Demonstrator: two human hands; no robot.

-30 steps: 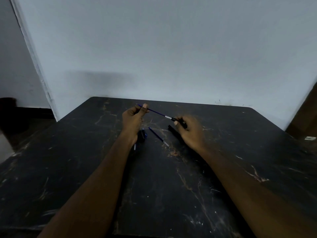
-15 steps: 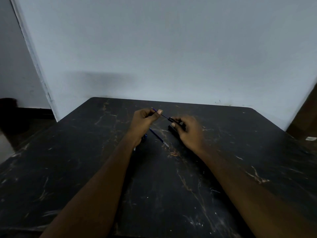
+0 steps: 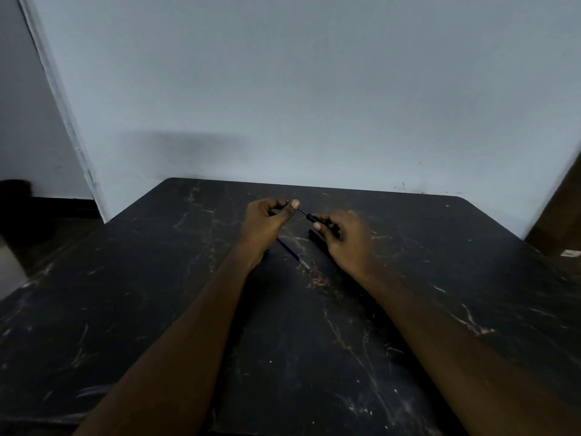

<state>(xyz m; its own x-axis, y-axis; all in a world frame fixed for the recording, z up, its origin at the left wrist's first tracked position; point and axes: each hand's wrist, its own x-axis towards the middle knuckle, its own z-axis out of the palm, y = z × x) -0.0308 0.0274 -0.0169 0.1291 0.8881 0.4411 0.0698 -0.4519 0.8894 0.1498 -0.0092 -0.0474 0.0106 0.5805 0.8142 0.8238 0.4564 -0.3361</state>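
**A:** Entry one, the left hand (image 3: 267, 225)?

**B:** Grip closed to a pinch. The thumb and forefinger hold the refill (image 3: 302, 211) by its far end, likely so the fingertips can steer it straight.

**A:** Entry two, the right hand (image 3: 345, 237)?

**B:** Grip curled round the pen barrel (image 3: 312, 218), with its mouth turned toward the left grip. The refill meets that mouth, but I cannot tell how deep it sits.

**A:** Location of the pair?

**B:** Between the two grips, lifted clear of the desk (image 3: 157, 294). It slants down from the left grip to the right.

**A:** Entry three?

**B:** The spare refill (image 3: 292, 253), blue, lies flat on the desk just below the left grip. Nothing touches it, and it was probably left there within easy reach.

**A:** Entry four?

**B:** A dark piece (image 3: 314, 234) on the desk under the right grip, too dim to name.

**A:** Step in hand?

**B:** By my judgement, feeding the refill into the barrel, which is partly done.
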